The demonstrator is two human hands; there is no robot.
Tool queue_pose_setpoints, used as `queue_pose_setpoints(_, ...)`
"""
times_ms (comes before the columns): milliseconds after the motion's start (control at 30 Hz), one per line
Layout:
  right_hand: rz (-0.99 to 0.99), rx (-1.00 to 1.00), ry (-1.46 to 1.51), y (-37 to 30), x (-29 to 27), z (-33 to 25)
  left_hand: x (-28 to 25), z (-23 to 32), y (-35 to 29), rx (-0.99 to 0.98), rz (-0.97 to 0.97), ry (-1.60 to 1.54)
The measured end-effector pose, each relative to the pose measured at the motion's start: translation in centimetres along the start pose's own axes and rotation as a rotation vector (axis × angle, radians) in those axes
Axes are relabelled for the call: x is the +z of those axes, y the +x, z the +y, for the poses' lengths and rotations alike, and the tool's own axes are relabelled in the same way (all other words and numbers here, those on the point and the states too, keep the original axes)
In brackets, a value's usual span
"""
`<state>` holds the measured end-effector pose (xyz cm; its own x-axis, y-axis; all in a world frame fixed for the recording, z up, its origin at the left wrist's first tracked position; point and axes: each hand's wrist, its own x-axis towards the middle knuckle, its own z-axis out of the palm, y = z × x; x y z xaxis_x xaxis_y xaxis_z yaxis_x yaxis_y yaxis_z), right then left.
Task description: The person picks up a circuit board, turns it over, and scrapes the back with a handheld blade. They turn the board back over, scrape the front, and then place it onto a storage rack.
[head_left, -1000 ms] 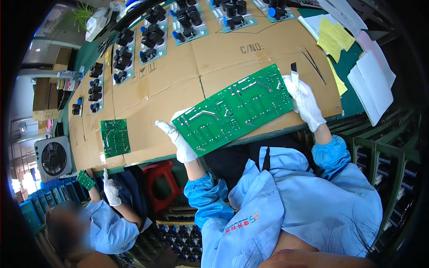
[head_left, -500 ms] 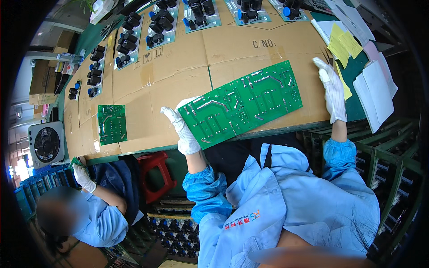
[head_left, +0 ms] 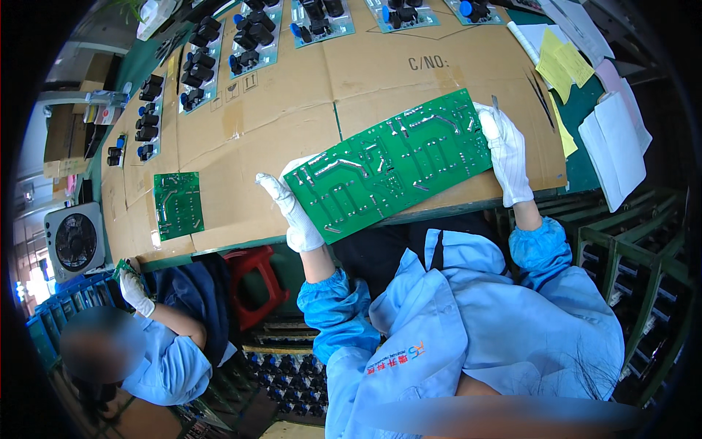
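My left hand [head_left: 295, 219], in a white glove, grips the left end of a long green circuit board [head_left: 395, 167], thumb out to the side and fingers behind it. The board is tilted, its soldered side facing up, above the front edge of the table. At the board's right end is my gloved right hand [head_left: 506, 154], its fingers closed and close against the edge. A slim metal tool [head_left: 495, 102] sticks up from these fingers; most of it is hidden, so its kind does not show.
Brown cardboard [head_left: 270, 132] covers the table. Several boards with black and blue parts [head_left: 252, 40] line its far and left sides. A smaller green board [head_left: 178, 206] lies left. Dark thin tools [head_left: 542, 99] and papers [head_left: 614, 146] lie right. A co-worker's gloved hand [head_left: 135, 289] holds a small board.
My right hand has moved left from beside the thin tools to the board's right end, and a slim metal tool now shows in its fingers. The left hand keeps its hold.
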<state>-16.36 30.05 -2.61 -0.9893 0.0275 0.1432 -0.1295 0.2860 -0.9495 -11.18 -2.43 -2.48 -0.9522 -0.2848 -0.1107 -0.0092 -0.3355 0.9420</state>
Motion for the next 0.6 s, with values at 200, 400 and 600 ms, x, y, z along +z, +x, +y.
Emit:
queue_pose_setpoints(200, 0.052, -0.015, 0.025, -0.07, 0.28, -0.03, -0.11, -0.27, 0.13, 0.004, 0.022, 0.059)
queue_pose_setpoints(400, 0.055, -0.042, 0.017, -0.03, 0.38, 0.0, 0.21, -0.21, 0.1, 0.004, 0.077, 0.001)
queue_pose_setpoints(600, 0.071, -0.044, 0.008, -0.05, 0.43, 0.14, 0.33, -0.12, 0.07, -0.003, 0.079, -0.007)
